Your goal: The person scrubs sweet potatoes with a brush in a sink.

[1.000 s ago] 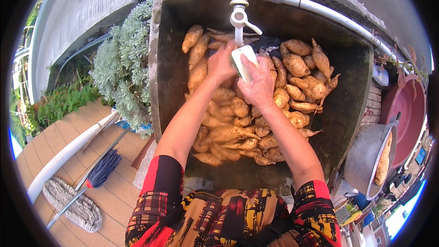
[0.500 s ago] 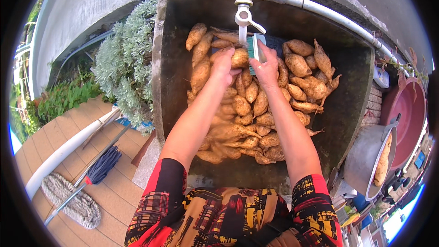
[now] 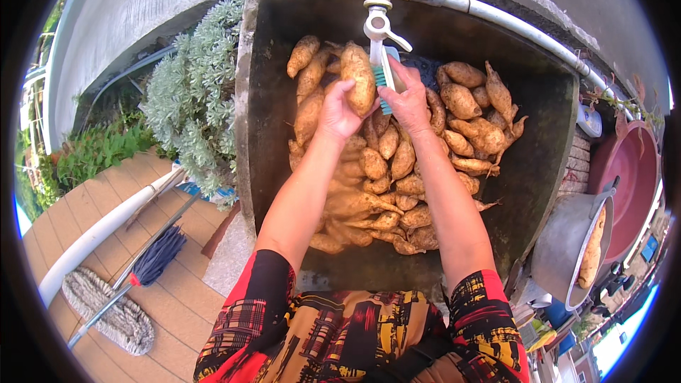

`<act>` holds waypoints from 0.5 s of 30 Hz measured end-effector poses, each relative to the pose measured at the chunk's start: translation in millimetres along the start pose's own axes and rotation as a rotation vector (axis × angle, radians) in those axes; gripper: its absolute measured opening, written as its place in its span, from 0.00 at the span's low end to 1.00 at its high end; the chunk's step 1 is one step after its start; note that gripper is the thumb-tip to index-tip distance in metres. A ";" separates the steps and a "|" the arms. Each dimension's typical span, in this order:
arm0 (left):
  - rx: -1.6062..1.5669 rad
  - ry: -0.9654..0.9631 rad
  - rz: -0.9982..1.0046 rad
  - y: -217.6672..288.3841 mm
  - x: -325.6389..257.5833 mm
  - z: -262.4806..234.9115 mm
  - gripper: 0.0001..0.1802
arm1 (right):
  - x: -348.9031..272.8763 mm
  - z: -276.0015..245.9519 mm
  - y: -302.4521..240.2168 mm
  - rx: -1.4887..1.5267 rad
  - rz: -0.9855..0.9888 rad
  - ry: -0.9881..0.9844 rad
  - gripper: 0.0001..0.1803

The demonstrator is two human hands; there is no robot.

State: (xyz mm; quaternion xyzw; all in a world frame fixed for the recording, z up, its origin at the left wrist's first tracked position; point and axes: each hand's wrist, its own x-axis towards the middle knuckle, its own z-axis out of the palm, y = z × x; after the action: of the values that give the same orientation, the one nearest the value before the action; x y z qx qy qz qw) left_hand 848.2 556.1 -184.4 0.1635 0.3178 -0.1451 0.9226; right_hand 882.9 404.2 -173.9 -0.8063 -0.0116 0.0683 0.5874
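A yellowish-brown sweet potato (image 3: 357, 74) stands nearly upright in the picture, its lower end gripped by my left hand (image 3: 339, 112). Against its right side, my right hand (image 3: 409, 103) grips a scrub brush (image 3: 384, 84) with green bristles and a pale back. The bristles face the sweet potato; whether they touch it I cannot tell. Just above both hands is the white tap (image 3: 377, 26). Beneath my arms, many soil-stained sweet potatoes (image 3: 376, 163) are heaped in a dark concrete sink (image 3: 543, 135), some of them under cloudy brown water.
A white pipe (image 3: 518, 25) runs along the sink's far edge. To the right are a metal pot (image 3: 555, 245) with a sweet potato inside and a reddish basin (image 3: 624, 191). Left of the sink grow silvery plants (image 3: 195, 92); mops (image 3: 113, 308) lie on the tiled floor (image 3: 181, 276).
The sweet potato has turned from lying across to nearly upright, and my left hand has shifted down to its lower end. The brush has tilted and shows less of its back.
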 end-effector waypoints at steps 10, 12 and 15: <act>-0.066 0.195 0.084 -18.1 25.3 -14.6 0.26 | -27.0 15.3 -35.0 -0.529 -0.129 0.060 0.30; 0.122 -0.095 -0.133 -3.7 20.7 -32.3 0.22 | 12.5 8.1 -27.4 -0.522 0.061 0.115 0.29; 0.107 0.024 -0.053 -12.1 30.4 -23.1 0.21 | 2.8 15.4 -31.0 -0.536 0.056 0.103 0.29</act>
State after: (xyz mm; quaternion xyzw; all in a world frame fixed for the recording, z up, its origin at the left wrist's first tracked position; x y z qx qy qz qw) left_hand 854.2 549.3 -223.5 0.2056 0.3248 -0.1844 0.9045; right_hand 885.6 428.6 -149.4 -0.9354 0.0228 0.0376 0.3508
